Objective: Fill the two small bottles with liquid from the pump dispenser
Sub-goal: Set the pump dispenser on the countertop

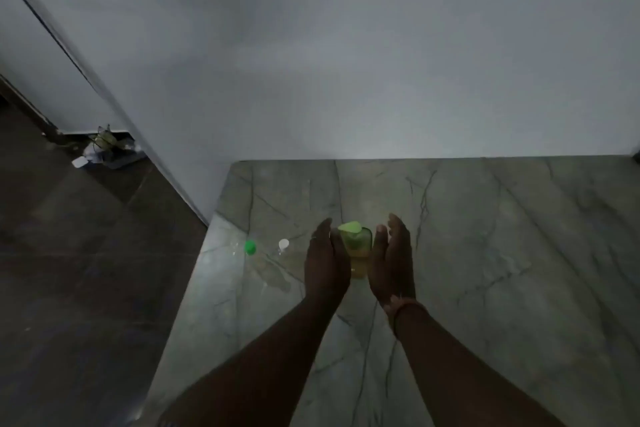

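A clear pump dispenser [356, 246] with a light green pump head and yellowish liquid stands on the marble counter [485, 253]. My left hand [325, 263] and my right hand [391, 263] are on either side of it, palms facing in, fingers stretched out; whether they touch the dispenser is unclear. To the left stand two small clear bottles, one with a green cap [250, 247] and one with a white cap [283, 244]. Both are faint in the dim light.
The counter's left edge drops to a dark tiled floor [69, 270]. A white wall [346, 62] rises behind the counter. Some clutter [104, 146] lies on the floor at the far left corner.
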`<state>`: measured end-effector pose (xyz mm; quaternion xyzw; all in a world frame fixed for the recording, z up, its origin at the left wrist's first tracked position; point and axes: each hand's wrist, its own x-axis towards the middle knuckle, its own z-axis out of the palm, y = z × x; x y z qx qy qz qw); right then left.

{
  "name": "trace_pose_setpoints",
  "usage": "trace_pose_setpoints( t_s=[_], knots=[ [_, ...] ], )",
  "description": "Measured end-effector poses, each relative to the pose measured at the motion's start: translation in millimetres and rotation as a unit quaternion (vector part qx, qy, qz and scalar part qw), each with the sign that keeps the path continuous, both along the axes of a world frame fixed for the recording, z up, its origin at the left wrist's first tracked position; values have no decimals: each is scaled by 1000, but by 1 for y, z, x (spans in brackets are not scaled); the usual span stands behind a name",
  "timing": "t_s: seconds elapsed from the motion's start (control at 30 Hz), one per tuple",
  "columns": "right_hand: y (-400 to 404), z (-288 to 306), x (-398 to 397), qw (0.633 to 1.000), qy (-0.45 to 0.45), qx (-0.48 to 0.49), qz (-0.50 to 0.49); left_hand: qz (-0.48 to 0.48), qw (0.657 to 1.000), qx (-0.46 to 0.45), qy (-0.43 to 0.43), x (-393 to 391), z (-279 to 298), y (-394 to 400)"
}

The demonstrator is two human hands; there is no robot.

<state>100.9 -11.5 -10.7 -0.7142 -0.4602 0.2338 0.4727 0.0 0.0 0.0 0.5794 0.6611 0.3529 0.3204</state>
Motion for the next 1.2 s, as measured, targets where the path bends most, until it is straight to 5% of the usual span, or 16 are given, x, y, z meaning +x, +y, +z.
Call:
trace_pose_setpoints(
  t_s=[0.23, 0.57, 0.87, 1.2],
  knots=[
    [17, -73, -18, 982, 176, 66, 2, 32, 968, 42, -243, 18, -69, 15],
    [41, -114, -25, 963, 157, 220, -23, -39, 941, 139, -306, 12, -112, 34],
    [51, -130, -23, 940, 191, 281, -24, -118, 899, 60, -417, -4, -114, 24],
    [-56, -104, -42, 939, 229, 246, -75, -104, 904, 41, -412, -36, -98, -72]
  ],
)
